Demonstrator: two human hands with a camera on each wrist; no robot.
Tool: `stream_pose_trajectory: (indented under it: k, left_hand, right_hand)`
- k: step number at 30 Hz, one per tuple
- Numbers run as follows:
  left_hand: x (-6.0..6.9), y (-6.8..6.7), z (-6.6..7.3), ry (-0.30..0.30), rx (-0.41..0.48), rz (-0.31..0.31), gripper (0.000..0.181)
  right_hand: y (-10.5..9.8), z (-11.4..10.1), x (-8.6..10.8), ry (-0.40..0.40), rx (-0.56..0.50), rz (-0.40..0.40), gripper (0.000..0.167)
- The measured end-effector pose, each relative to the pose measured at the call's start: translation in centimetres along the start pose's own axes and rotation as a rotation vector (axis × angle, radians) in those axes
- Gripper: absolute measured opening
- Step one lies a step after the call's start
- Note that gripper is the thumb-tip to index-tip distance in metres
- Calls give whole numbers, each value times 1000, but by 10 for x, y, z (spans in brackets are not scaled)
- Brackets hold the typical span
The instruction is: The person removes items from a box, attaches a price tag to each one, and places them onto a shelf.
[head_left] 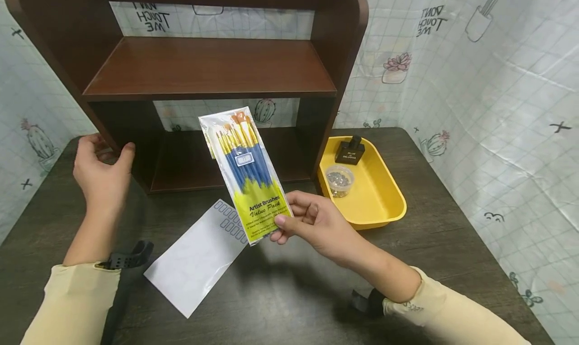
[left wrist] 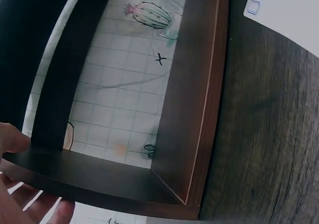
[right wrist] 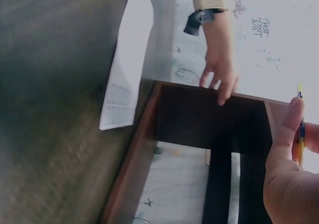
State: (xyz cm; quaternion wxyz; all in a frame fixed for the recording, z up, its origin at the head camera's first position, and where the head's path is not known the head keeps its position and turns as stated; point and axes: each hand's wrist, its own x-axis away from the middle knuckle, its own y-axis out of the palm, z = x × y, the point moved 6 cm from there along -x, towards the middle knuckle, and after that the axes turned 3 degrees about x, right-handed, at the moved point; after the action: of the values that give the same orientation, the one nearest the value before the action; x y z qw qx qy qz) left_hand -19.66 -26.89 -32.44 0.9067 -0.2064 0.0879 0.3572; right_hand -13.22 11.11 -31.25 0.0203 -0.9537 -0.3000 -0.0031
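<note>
1. Pale grid-printed sheeting (head_left: 488,113) lines the walls around your workspace, and a dark wood-grain tabletop (head_left: 280,315) bears the furniture and loose things.
2. Your right hand (head_left: 316,224) pinches the brush pack (head_left: 244,174) near its lower right edge, thumb in front and fingers behind; that low hold probably keeps the brushes and most of the label uncovered.
3. Your left hand (head_left: 101,169) grips the left side panel of the shelf unit (head_left: 208,68) low down, thumb on the inner side and fingers around the outer, likely to steady it.
4. You have the brush pack raised and tilted before the lower bay, bristles up and printed face turned your way, perhaps for reading.
5. Beneath it, a white sheet (head_left: 194,264) lies askew on the tabletop, small outlined boxes at its far end.
6. To your right, beside the shelf unit, a yellow tray (head_left: 375,204) holds a black bottle (head_left: 350,152) and a clear tub (head_left: 339,180) of small shiny pieces, its walls presumably keeping them together.
</note>
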Motion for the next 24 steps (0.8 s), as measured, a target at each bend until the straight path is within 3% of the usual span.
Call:
stream_pose_trajectory:
  k: [7,15,24]
  left_hand:
    - [-6,3,-5,22,-69,-24,41]
    - [-9,8,-6,47,-64,-37,37]
    - [-7,1,-6,92,-47,-23,32]
  right_hand:
    - [-8,-28,-21,-50,14,73,28]
    - [-18,-61,-58,-103,-37,173,26]
    - [-21,-97,-96,-115,-82,224,27]
